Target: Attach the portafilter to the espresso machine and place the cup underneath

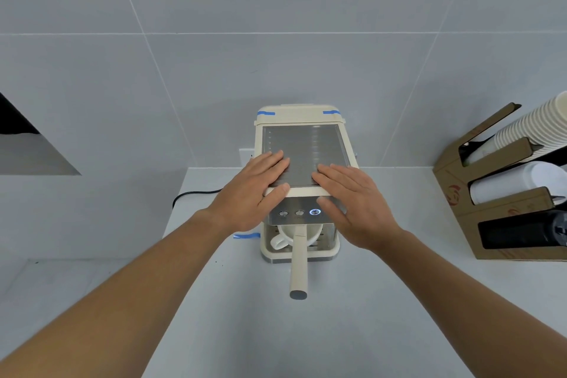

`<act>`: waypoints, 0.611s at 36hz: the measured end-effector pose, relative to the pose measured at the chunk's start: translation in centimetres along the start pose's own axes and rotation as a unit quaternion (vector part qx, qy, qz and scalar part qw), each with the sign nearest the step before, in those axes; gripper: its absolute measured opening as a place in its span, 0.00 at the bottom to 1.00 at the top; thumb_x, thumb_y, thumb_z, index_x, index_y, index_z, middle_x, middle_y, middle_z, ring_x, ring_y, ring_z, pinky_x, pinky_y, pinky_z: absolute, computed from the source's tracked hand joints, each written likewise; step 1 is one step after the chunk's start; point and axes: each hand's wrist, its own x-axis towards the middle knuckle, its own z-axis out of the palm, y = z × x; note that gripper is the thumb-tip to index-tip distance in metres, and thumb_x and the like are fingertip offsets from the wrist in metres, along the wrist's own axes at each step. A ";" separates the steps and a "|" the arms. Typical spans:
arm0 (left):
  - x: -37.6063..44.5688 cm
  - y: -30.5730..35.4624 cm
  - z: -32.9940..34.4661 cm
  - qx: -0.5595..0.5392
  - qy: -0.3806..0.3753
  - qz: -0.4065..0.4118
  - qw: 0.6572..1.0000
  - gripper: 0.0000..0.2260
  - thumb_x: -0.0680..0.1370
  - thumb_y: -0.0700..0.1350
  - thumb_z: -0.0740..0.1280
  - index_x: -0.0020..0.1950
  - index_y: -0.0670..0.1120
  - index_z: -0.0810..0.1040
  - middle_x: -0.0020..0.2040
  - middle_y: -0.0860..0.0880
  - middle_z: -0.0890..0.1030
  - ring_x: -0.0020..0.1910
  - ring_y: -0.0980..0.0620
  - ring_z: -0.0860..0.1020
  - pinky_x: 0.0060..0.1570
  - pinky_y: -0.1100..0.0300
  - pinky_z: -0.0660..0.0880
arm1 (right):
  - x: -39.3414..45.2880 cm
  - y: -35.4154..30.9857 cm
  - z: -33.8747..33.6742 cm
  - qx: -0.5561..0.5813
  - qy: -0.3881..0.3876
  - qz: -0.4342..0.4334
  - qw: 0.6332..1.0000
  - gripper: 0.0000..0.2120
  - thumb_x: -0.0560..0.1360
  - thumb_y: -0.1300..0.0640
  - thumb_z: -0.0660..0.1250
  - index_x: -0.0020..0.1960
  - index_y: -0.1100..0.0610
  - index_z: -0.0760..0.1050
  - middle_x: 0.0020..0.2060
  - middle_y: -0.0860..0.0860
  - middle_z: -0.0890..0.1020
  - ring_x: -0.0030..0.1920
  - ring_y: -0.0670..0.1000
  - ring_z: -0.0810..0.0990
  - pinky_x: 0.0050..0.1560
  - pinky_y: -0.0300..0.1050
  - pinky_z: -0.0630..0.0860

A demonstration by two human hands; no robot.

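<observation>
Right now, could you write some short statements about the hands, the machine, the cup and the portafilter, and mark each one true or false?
1. Both hands lie flat on top of the machine. True: left hand, right hand.
2. The cup stands on the counter beside the machine. False: it sits under the machine's front, on the drip tray.
3. The portafilter handle points toward the person. True.
4. The left hand holds the portafilter handle. False: neither hand touches it.
5. One button on the front panel glows blue. True.
6. The paper cups are stacked left of the machine. False: they are in a cardboard holder on the right.
</observation>
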 end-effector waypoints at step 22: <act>-0.1 0.9 -0.3 0.046 -0.004 -0.005 0.999 0.25 0.83 0.54 0.53 0.79 0.46 0.59 0.80 0.48 0.58 0.79 0.52 0.52 0.77 0.53 0.50 | 0.8 -1.5 -1.6 0.036 -0.062 0.087 0.994 0.17 0.79 0.57 0.64 0.66 0.60 0.77 0.66 0.57 0.79 0.67 0.58 0.75 0.69 0.45 0.59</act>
